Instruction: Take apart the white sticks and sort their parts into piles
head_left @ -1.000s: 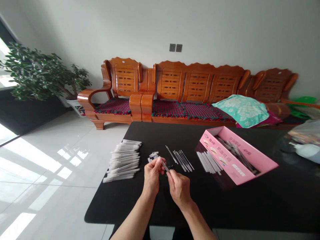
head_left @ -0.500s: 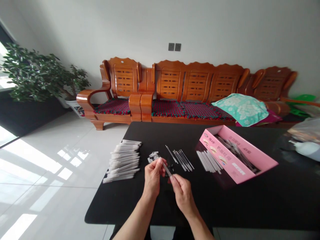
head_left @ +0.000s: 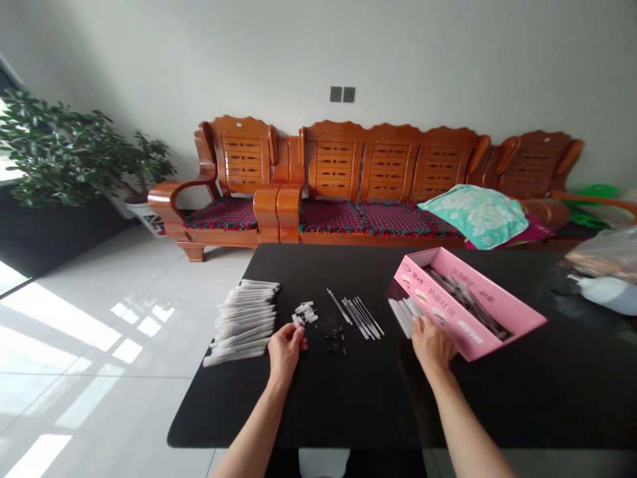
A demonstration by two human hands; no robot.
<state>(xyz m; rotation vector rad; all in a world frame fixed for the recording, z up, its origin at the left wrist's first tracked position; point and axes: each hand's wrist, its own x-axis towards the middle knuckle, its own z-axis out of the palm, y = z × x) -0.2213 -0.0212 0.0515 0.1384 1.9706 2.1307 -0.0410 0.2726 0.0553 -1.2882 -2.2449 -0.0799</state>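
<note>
My left hand (head_left: 285, 347) is at the small pile of short white plastic pieces (head_left: 306, 311), thumb and fingers pinched at its near edge on one of them. My right hand (head_left: 434, 345) reaches down to a row of pale, straw-like tubes (head_left: 399, 317) beside the pink box; its fingers are closed over the tube ends and partly hide them. Between the hands lie several small black plugs (head_left: 332, 337) and a group of thin rods (head_left: 362, 317). Left of my left hand, many frosted tubes with dark ends (head_left: 246, 322) are stacked in a pile.
The open pink box (head_left: 472, 305), holding dark thin items (head_left: 462, 297), stands slantwise on the black table (head_left: 348, 405). At the right end are a plastic bag (head_left: 610, 252) and a white bottle-like object (head_left: 604, 292). A wooden sofa (head_left: 333, 166) stands behind the table.
Both hands were together holding one tube over the table's middle; that tube is no longer between them. My left hand moved left to the white pieces, my right hand right to the tubes.
</note>
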